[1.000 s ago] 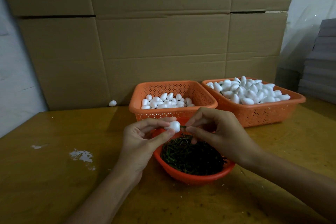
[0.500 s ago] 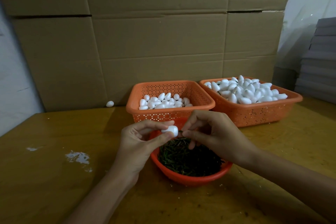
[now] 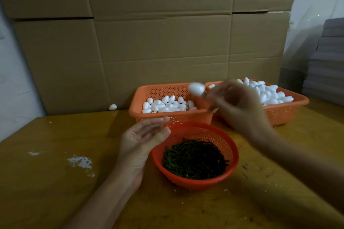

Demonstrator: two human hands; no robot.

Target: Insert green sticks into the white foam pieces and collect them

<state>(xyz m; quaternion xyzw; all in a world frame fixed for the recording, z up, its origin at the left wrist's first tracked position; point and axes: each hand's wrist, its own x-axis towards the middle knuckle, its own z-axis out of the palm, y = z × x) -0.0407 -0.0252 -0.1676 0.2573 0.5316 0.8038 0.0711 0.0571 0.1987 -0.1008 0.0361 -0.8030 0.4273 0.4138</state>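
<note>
Your right hand (image 3: 236, 104) pinches a foam piece (image 3: 196, 89) above the part-filled basket (image 3: 167, 117) at the table's (image 3: 55, 191) back edge; left hand (image 3: 141, 135), fingers straight, empty, beside the bowl (image 3: 195, 184) of green sticks (image 3: 193, 160).

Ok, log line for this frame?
left hand: open, beside stick bowl | right hand: blurred, pinching foam piece above left basket
</note>
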